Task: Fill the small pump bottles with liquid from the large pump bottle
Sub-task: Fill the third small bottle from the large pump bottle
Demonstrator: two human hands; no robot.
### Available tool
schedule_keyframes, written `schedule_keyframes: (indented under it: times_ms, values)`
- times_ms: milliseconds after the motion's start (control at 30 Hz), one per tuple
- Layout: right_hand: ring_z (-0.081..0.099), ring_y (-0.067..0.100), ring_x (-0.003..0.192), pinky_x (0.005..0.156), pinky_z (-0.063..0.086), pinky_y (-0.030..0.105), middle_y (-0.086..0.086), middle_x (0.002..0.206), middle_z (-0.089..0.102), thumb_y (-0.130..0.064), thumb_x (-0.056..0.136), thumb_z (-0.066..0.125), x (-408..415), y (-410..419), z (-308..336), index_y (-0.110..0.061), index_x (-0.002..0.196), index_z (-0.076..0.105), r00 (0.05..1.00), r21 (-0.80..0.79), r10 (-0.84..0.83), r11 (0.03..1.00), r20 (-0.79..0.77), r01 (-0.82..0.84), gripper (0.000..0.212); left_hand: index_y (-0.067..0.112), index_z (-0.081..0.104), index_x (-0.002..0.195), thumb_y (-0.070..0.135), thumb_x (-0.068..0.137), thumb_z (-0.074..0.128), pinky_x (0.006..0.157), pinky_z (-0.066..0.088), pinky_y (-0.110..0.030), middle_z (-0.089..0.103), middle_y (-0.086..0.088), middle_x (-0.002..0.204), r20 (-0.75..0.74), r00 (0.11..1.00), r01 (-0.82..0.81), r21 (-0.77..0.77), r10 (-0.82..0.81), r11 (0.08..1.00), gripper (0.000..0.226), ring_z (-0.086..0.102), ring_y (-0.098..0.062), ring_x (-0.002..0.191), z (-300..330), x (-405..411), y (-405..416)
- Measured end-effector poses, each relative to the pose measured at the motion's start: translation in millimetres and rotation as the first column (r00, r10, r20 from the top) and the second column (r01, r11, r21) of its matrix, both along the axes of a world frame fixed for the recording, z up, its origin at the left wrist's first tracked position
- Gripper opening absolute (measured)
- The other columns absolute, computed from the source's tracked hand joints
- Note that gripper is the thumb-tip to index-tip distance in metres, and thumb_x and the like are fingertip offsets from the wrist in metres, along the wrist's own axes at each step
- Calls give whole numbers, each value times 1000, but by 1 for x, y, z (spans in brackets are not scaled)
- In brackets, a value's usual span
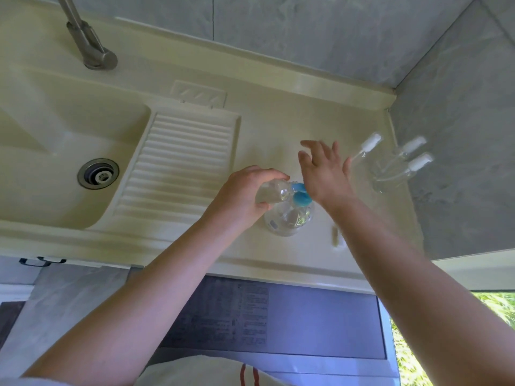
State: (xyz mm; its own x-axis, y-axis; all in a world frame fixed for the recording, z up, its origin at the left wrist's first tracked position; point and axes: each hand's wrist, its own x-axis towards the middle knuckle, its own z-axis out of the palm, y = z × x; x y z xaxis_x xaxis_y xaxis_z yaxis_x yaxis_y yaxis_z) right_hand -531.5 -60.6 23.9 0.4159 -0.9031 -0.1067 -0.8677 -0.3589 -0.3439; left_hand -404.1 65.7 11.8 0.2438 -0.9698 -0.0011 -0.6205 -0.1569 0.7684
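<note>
The large clear pump bottle (289, 220) with a blue pump head (301, 197) stands on the cream counter (273, 126). My left hand (242, 196) is shut on a small clear bottle (274, 192), tilted with its mouth at the blue pump spout. My right hand (323, 171) hovers just past the pump head, fingers spread, holding nothing. Three small clear bottles with white pump tops (395, 165) stand together at the counter's right, by the wall. A small white piece (336, 237), blurred, lies on the counter under my right forearm.
A sink basin (55, 151) with a metal drain (98, 173) lies to the left, beside a ribbed drainboard (181, 162). A metal faucet (92, 45) rises at the back left. Grey tiled walls (459, 135) close off the back and the right side.
</note>
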Motion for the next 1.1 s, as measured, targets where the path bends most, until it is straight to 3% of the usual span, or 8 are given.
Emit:
schedule_keyframes:
  times_ms: [167, 300, 500, 667, 800, 967, 1100]
  values:
    - [-5, 23, 154, 122, -8, 51, 2, 163, 22, -40, 105, 29, 1, -2, -1, -29, 148, 38, 1000, -64, 7, 998, 3, -7, 45, 38, 63, 124, 5, 77, 76, 94, 45, -25, 60, 7, 105, 2, 1000, -9, 20, 9, 1000, 58, 58, -12, 103, -1, -1, 0]
    - [-6, 25, 154, 120, -9, 49, 3, 163, 23, -41, 105, 30, 0, -4, 6, -27, 148, 39, 998, -156, 61, 986, -1, -61, 45, 37, 63, 124, 5, 77, 77, 89, 39, -17, 60, 8, 105, 1, 1000, -6, 2, 6, 1000, 59, 57, -9, 100, 1, 0, 0]
    - [-9, 27, 153, 122, -9, 52, 6, 165, 16, -40, 104, 26, 1, -2, -5, -28, 152, 31, 992, -76, 74, 994, -105, -82, 49, 37, 63, 125, 4, 77, 77, 95, 44, -25, 61, 6, 109, 23, 1000, 3, 50, -4, 999, 60, 59, -13, 105, 2, 0, -1]
    - [-7, 29, 154, 121, -9, 53, 7, 164, 18, -45, 104, 29, 6, -4, 10, -25, 153, 30, 990, -216, 101, 969, -100, -121, 52, 38, 62, 126, 6, 77, 77, 92, 42, -21, 60, 5, 108, 8, 1000, -2, 41, 2, 999, 60, 58, -12, 104, 3, 1, 2]
    - [-5, 33, 153, 119, -8, 61, 5, 162, 27, -36, 104, 27, 5, 4, 5, -25, 149, 36, 972, -310, 100, 936, -211, -164, 47, 38, 62, 126, 5, 77, 76, 89, 38, -16, 60, 7, 108, 1, 1000, -11, 53, 11, 999, 60, 57, -10, 104, 1, 1, 3]
    - [-5, 35, 153, 119, -7, 62, 6, 160, 30, -36, 103, 26, 2, 1, 2, -25, 149, 36, 974, -250, 64, 961, -215, -118, 49, 37, 63, 125, 5, 77, 77, 96, 44, -26, 61, 4, 107, -4, 1000, -13, 60, 14, 998, 60, 58, -13, 106, 1, 0, 1]
    - [-8, 31, 153, 119, -11, 57, 5, 162, 27, -44, 105, 25, 5, -1, 12, -25, 151, 33, 982, -262, 85, 957, -170, -128, 50, 38, 62, 126, 7, 77, 77, 93, 40, -19, 61, 5, 109, -8, 1000, 0, 42, 0, 999, 59, 58, -12, 107, 4, 1, 2]
